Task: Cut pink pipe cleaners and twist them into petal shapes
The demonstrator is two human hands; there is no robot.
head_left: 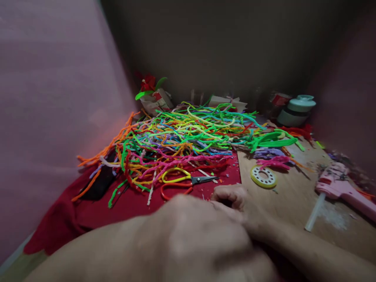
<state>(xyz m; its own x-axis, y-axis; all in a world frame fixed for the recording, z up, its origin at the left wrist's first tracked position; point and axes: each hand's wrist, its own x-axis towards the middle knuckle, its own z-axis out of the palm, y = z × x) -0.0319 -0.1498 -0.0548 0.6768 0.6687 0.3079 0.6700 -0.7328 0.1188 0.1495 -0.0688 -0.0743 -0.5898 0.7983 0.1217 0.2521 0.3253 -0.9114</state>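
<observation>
My left hand (196, 243) fills the near foreground, blurred, its back to me and its fingers curled in. Just beyond it, my right hand (232, 199) is closed, thumb and fingers bent round into a ring. Whatever either hand holds is hidden by the knuckles. Scissors (192, 181) with one yellow and one red handle lie just past the hands, blades pointing right. A large tangled heap of fuzzy pipe cleaners (188, 133) in many colours spreads behind them. To the right of the scissors lies a round, yellow-rimmed spool (263, 177) with holes.
A pink glue gun (340, 184) with a clear stick rests at the right. Bunches of green pipe cleaners (273, 139) lie on the wooden board (299, 203). Red cloth (67, 219) covers the left side. A lidded pot (296, 110) and a red flower (148, 83) stand at the back.
</observation>
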